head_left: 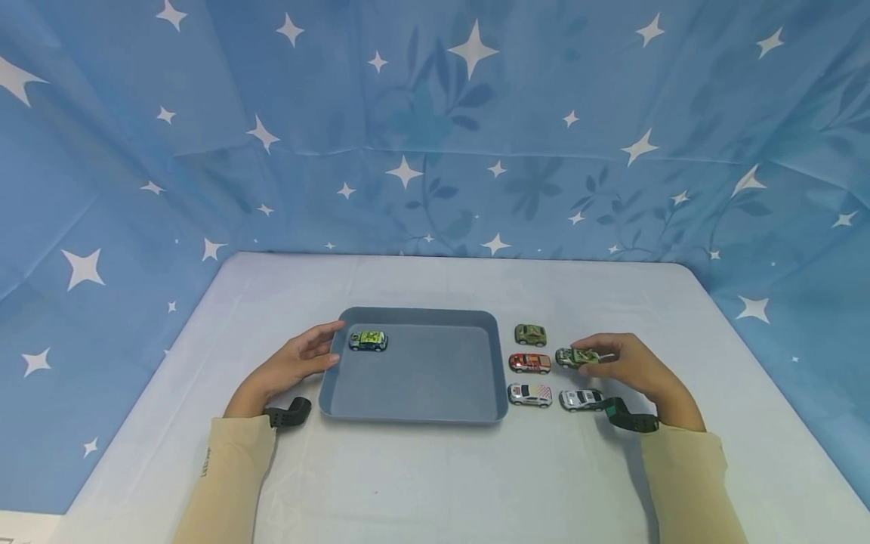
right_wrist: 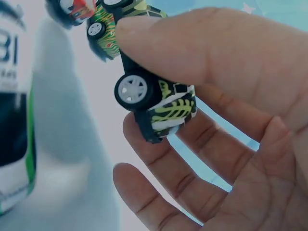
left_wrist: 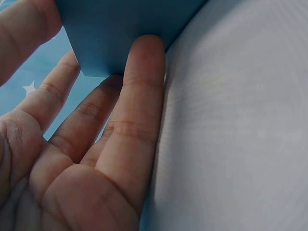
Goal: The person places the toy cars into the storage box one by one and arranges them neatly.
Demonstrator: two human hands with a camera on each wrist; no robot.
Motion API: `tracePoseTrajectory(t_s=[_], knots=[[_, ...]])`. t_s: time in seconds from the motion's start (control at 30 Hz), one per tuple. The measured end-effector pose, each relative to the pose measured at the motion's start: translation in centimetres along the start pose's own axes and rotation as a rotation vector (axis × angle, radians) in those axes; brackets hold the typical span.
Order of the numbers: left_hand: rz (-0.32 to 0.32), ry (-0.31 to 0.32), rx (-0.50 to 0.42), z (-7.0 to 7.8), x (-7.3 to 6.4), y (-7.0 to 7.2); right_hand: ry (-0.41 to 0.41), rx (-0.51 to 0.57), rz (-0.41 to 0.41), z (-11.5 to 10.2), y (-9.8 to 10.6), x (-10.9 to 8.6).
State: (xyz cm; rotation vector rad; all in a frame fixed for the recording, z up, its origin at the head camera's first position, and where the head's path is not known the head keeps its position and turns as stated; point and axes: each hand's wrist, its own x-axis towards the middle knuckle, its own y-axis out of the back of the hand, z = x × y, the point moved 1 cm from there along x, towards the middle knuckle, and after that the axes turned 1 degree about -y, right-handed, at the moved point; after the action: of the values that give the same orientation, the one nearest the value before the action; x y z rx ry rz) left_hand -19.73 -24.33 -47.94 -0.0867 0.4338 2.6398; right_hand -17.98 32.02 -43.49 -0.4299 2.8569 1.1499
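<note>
A grey-blue tray (head_left: 414, 414) lies on the table with one yellow-green toy car (head_left: 368, 341) at its upper left. My left hand (head_left: 299, 361) touches the tray's left side, and in the left wrist view its fairly straight fingers (left_wrist: 139, 91) lie against the outer wall. At the right, my right hand (head_left: 628, 365) pinches a green patterned toy car (head_left: 575, 357) between thumb and fingers. The right wrist view shows the thumb (right_wrist: 168, 43) across the side of this held car (right_wrist: 168, 108), wheels turned towards the camera.
Left of the right hand stand a green camouflage car (head_left: 530, 335), a red car (head_left: 530, 363) and a white car (head_left: 530, 395) in a column beside the tray. A silver-white car (head_left: 581, 400) is just below the right hand. Behind the white table (head_left: 435, 483) hangs a blue starred cloth (head_left: 435, 113).
</note>
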Motion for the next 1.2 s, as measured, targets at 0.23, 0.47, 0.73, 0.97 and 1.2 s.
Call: tracePoseTrajectory(t_s=[0.23, 0.47, 0.73, 0.97, 1.2], knots=[[-0.002, 0.0, 0.001, 0.2, 0.2, 0.1, 0.036, -0.013, 0.013, -0.6, 0.3, -0.1], [-0.004, -0.003, 0.003, 0.5, 0.4, 0.1, 0.073, -0.02, 0.022, -1.2, 0.2, -0.1], [-0.003, -0.012, -0.001, 0.5, 0.6, 0.1, 0.111, -0.023, 0.026, -1.9, 0.0, 0.2], [0.006, -0.007, -0.011, 0.1, 0.2, 0.0, 0.154, 0.002, 0.014, -2.7, -0.6, 0.4], [0.003, -0.008, -0.008, -0.1, -0.2, 0.0, 0.175, 0.03, 0.006, -3.6, -1.3, 0.8]])
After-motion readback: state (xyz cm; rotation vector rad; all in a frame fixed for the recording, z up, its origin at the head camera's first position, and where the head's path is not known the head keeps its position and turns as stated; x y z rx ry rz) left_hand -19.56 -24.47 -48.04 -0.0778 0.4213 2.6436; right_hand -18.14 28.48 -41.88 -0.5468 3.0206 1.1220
